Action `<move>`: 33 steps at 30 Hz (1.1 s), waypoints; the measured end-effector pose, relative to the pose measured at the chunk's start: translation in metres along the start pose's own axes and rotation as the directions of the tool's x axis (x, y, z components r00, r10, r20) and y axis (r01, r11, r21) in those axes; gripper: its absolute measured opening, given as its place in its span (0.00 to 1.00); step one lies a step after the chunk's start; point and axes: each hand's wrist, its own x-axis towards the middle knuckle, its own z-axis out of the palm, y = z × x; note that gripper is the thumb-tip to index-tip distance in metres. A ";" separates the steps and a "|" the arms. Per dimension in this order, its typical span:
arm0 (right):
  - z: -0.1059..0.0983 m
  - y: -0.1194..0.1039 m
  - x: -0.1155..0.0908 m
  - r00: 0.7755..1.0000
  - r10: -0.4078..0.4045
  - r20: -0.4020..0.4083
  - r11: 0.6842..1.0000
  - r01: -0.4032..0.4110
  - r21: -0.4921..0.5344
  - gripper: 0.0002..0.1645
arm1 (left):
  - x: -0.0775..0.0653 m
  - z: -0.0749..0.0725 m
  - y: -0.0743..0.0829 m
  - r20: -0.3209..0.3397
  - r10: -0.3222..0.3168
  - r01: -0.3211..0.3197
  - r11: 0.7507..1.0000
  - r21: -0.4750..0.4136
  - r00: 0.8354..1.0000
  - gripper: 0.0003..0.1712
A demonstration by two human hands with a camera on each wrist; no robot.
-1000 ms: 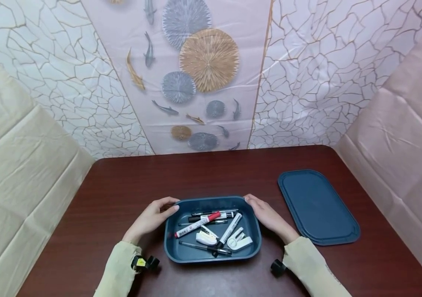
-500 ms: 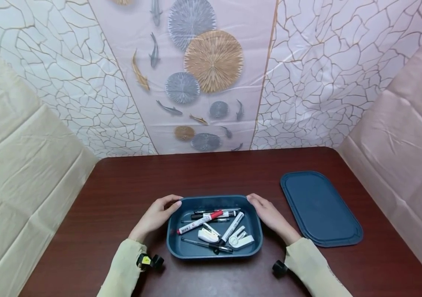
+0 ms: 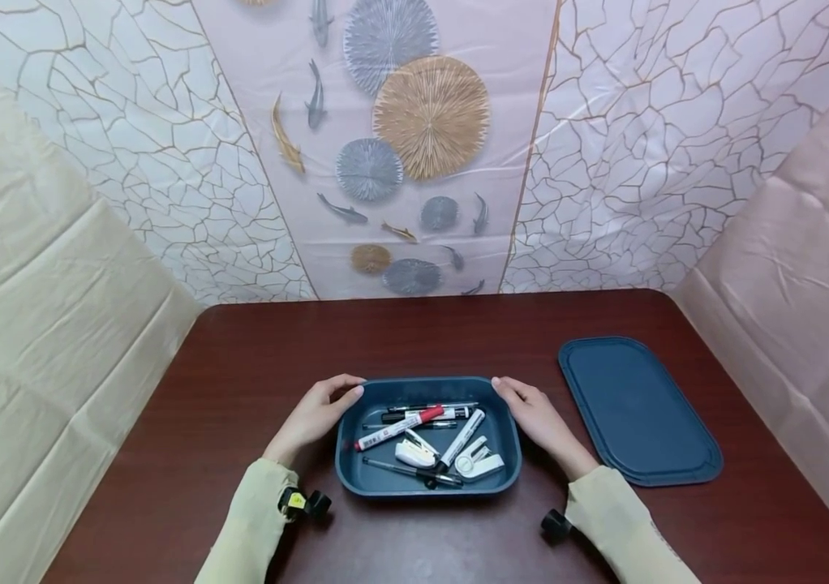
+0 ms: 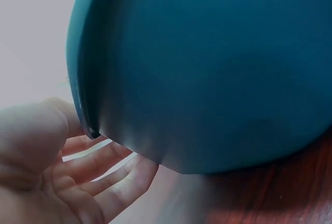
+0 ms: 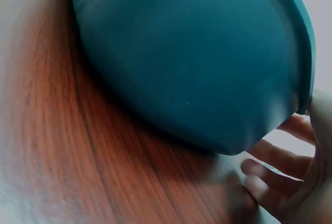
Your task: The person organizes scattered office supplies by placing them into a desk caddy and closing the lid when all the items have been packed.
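A dark blue rectangular plastic box (image 3: 429, 492) stands on the table between both hands. At its left back corner my left hand (image 3: 315, 414) grips the box, thumb by the rim and fingers along the outer wall. My right hand (image 3: 534, 415) holds the opposite back corner the same way. Inside lie a red-capped marker (image 3: 394, 431), a white marker (image 3: 462, 438) set diagonally, a black-and-white marker (image 3: 451, 413), two small white staplers, one left (image 3: 414, 452) and one right (image 3: 477, 462), and several pens, including a black pen (image 3: 414, 471) in front. Both wrist views show the box's outer wall (image 4: 207, 79).
To the right on the dark red wooden table (image 3: 298, 332) lies a flat dark blue lid (image 3: 641, 414), apart from the box. Patterned cloth (image 3: 429, 243) hangs behind the table, and pale cloth walls stand at both sides.
The box has slid a little away from me, both hands moving with it and keeping their hold. The head view has shifted slightly. The lid stays where it lay.
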 end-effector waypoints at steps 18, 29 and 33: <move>-0.010 0.000 0.004 0.991 -0.130 -0.020 0.979 0.132 0.153 0.32 | -0.025 -0.005 0.059 -0.189 0.052 -0.059 0.998 -0.034 0.981 0.17; -0.083 0.003 -0.011 0.950 -0.135 -0.281 0.986 0.158 0.060 0.34 | -0.018 0.076 0.153 -0.052 0.165 -0.171 0.894 -0.414 0.985 0.23; -0.114 0.011 -0.018 0.901 -0.074 -0.428 0.991 0.115 0.071 0.33 | -0.007 0.111 0.172 0.021 0.144 -0.113 0.853 -0.509 0.989 0.23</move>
